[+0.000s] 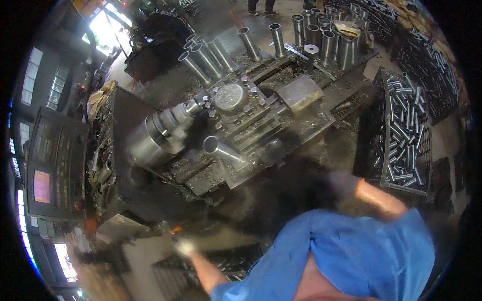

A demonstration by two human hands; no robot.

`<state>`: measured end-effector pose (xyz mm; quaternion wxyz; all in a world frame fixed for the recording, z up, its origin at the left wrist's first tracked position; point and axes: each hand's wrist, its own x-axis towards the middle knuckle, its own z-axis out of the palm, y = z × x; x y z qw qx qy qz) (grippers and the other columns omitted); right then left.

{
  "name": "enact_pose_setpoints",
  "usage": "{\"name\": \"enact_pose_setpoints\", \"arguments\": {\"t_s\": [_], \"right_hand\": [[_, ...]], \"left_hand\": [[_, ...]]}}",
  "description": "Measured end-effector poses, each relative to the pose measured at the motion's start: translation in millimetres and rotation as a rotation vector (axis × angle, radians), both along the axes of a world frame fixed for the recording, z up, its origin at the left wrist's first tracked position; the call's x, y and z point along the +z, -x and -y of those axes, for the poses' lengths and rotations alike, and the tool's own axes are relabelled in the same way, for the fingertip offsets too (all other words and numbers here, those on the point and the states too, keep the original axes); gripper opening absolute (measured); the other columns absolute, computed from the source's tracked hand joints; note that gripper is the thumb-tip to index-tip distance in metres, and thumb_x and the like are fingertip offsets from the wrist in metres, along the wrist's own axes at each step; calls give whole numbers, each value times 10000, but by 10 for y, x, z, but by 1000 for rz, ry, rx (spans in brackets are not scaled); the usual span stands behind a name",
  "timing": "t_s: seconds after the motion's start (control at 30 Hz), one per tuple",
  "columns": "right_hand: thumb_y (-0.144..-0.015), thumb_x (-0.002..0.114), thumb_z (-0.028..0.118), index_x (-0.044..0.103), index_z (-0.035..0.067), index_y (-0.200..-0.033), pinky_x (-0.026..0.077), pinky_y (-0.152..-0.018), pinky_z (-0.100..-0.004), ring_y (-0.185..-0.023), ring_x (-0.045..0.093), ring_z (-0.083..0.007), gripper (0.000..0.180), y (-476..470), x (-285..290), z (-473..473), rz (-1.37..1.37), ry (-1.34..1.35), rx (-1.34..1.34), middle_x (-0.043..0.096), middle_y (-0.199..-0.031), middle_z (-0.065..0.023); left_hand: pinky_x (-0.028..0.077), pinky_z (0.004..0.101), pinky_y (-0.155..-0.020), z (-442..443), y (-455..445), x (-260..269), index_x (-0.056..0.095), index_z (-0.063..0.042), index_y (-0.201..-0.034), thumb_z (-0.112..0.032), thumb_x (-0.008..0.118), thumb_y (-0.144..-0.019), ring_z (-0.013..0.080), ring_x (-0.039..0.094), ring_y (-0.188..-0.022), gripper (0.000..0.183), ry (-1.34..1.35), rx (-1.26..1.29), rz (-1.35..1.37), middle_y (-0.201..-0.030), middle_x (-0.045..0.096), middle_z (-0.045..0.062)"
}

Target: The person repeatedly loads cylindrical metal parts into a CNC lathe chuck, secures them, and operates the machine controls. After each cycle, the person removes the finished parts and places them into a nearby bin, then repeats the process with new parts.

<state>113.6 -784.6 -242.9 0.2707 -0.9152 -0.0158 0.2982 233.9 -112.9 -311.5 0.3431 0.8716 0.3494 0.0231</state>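
Observation:
My left hand (184, 246), in a pale glove, is blurred at the lower left, close to a small orange item (176, 229); whether it touches it I cannot tell. My right hand (343, 185), in a dark glove with an orange cuff, is blurred in front of the lathe's near side, its fingers lost against the dark background. Ahead is a metal lathe with its chuck (147, 141) at the left and a bolted tool post (230, 98) in the middle. A flanged metal tube (226, 151) leans on the near part of the carriage, touched by neither hand.
Several flanged metal tubes (278, 41) stand upright along the lathe's far side. A wire-mesh crate (388, 150) of short metal tubes is at the right. Metal chips litter the lathe bed. A control panel (56, 165) stands at the left. A person's legs (260, 6) show at the back.

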Motion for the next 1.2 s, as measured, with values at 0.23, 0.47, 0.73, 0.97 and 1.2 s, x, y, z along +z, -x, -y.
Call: {"name": "enact_pose_setpoints", "arguments": {"t_s": [0.23, 0.47, 0.73, 0.97, 1.2], "right_hand": [[-897, 723, 386, 596, 167, -1466, 557, -942, -494, -1110, 701, -382, 622, -711, 503, -305, 451, -163, 64, 722, -1214, -221], [-894, 735, 367, 547, 146, -1488, 549, -953, -521, -1134, 679, -415, 662, -975, 820, -507, 293, -71, -53, 701, -1291, -186], [-908, 717, 372, 571, 125, -1463, 547, -955, -516, -1129, 671, -424, 625, -1011, 714, -474, 336, -79, -8, 700, -1255, -208], [-905, 727, 352, 658, 82, -1363, 576, -910, -476, -1059, 700, -390, 536, -1473, 689, -210, 539, -200, 36, 710, -1204, -219], [-864, 781, 291, 677, 60, -1341, 578, -935, -451, -1059, 704, -392, 540, -1628, 1120, 80, 647, -281, 43, 718, -1245, -193]], "left_hand": [[386, 407, -1161, 259, -539, -596, 475, -28, -1532, -300, 491, -1091, 256, 511, -1368, 519, 952, 76, 363, -1523, 528, 141], [425, 408, -1108, 1595, -1003, -1041, 515, -31, -1473, -292, 510, -1088, 257, 548, -1302, 465, 476, -334, 152, -1456, 568, 140], [469, 409, -1047, 1950, -954, -1133, 562, -35, -1406, -284, 532, -1086, 258, 590, -1227, 406, 330, -472, 130, -1379, 614, 138], [508, 409, -994, 1960, -786, -1196, 602, -39, -1347, -277, 552, -1084, 258, 627, -1162, 358, 227, -392, 156, -1311, 654, 136], [547, 410, -941, 1833, -554, -1208, 643, -42, -1288, -270, 571, -1082, 259, 664, -1096, 315, 151, -248, 224, -1244, 694, 135]]}}
